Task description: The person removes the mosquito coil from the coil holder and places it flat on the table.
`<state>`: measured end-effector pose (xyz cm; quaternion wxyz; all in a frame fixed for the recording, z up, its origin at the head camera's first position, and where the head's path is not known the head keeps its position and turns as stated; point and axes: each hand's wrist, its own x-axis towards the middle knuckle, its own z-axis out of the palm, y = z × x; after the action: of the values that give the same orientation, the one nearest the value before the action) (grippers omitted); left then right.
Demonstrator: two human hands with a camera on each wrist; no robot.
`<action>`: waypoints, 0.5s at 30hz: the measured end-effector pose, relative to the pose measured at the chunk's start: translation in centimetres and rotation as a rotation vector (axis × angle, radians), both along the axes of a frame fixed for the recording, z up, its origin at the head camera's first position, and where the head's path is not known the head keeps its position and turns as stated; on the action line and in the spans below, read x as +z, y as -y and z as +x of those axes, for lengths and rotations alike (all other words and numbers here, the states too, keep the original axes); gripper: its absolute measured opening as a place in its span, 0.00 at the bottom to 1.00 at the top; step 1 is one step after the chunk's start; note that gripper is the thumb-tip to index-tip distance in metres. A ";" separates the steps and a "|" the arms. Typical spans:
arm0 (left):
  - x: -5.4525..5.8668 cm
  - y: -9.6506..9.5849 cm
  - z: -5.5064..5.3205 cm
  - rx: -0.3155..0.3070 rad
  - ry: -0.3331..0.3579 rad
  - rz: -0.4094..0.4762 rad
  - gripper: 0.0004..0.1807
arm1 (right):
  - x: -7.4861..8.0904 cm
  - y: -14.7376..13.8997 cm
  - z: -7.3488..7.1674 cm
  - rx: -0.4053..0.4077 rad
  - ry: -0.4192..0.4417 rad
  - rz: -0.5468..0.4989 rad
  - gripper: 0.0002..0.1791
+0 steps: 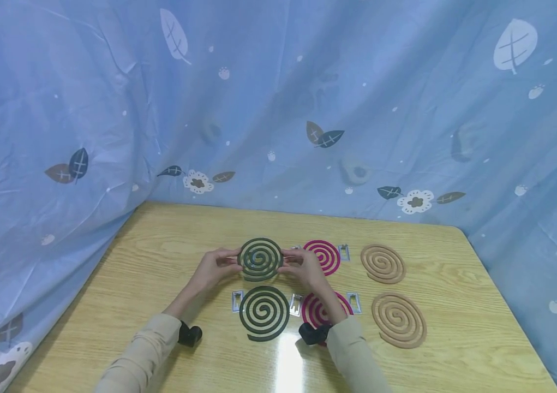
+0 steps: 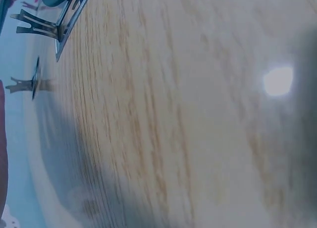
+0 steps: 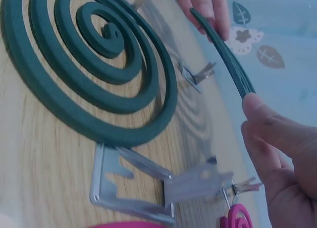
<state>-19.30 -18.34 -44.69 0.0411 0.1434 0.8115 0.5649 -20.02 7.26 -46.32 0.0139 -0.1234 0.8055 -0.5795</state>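
Both hands hold a dark green mosquito coil [image 1: 260,259] by its opposite edges, raised off the table. My left hand [image 1: 216,267] pinches its left rim and my right hand [image 1: 306,267] its right rim, thumbs toward me. From the right wrist the lifted coil [image 3: 225,54] appears edge-on between the fingers. Nearer to me a second green coil [image 1: 264,313] lies flat, with metal coil stands [image 1: 237,301] on either side. Upright prongs rise from the stands [image 3: 198,183]. In the left wrist view the left hand [image 2: 2,148] barely shows at the edge.
Two magenta coils [image 1: 328,256] lie right of the green ones, the nearer partly under my right forearm. Farther right are two tan coils [image 1: 383,264]. More metal stands [image 1: 344,252] sit between the coils. A blue patterned curtain [image 1: 268,109] hangs behind the wooden table [image 1: 170,229].
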 end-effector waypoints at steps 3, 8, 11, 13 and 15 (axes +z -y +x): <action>-1.1 0.1 -0.7 -0.010 0.009 -0.010 0.25 | 0.0 -0.4 -0.1 0.005 0.014 0.001 0.24; -2.1 0.1 -1.5 -0.028 0.032 0.003 0.27 | -0.1 -1.0 -0.1 0.005 0.033 0.022 0.25; -2.1 -0.2 -1.7 -0.045 0.037 0.037 0.27 | -0.1 -1.4 0.0 0.009 0.047 0.014 0.24; -2.1 -0.3 -1.7 -0.060 0.034 0.043 0.26 | -0.2 -1.6 0.0 0.011 0.057 0.002 0.23; -2.1 -0.5 -1.7 -0.063 0.039 0.043 0.26 | -0.2 -1.8 0.1 0.012 0.060 -0.007 0.23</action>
<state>-21.01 -17.86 -46.81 0.0717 0.1588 0.7932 0.5835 -19.89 9.03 -46.49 0.0410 -0.1109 0.8019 -0.5856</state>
